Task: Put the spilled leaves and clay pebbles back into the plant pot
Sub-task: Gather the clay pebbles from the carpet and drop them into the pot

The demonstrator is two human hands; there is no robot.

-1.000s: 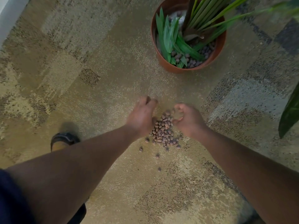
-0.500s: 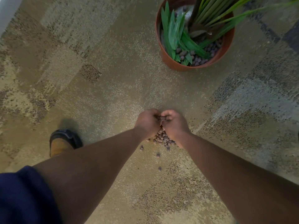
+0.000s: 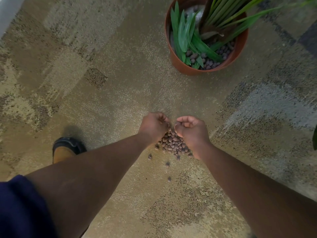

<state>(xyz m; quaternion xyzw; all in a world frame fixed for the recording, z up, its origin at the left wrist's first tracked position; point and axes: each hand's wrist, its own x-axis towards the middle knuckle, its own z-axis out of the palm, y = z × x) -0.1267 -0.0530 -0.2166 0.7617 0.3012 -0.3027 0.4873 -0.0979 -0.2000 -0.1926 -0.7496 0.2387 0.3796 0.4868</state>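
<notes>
Head view, one moment, catalogue of contents.

Item: clay pebbles, a small brown heap on the carpet, near centre, lying between the two wrists and partly hidden under them. Three strays lie apart on the near side of the heap.

Item: left hand, just left of the heap, fingers curled inward toward the palm; whether pebbles sit inside the curl cannot be told.

Item: right hand, just right of the heap, fingers likewise curled into a loose cup; contents not visible either. Hands near each other, a narrow gap between them, both equally close to the heap.

Item: plant pot, terracotta colour, upright, far right, well apart from the hands. Holds a plant, loose green leaves on its left side, and pebbles along its near inner edge.

Item: shoe, near left.

Relation governing the coming move, by judgement: the heap lies directly beneath and between the fingers, its long axis running near to far, so a two-handed scoop inward suits it; the pot then lies far and rightward, nearer the right hand.
</notes>
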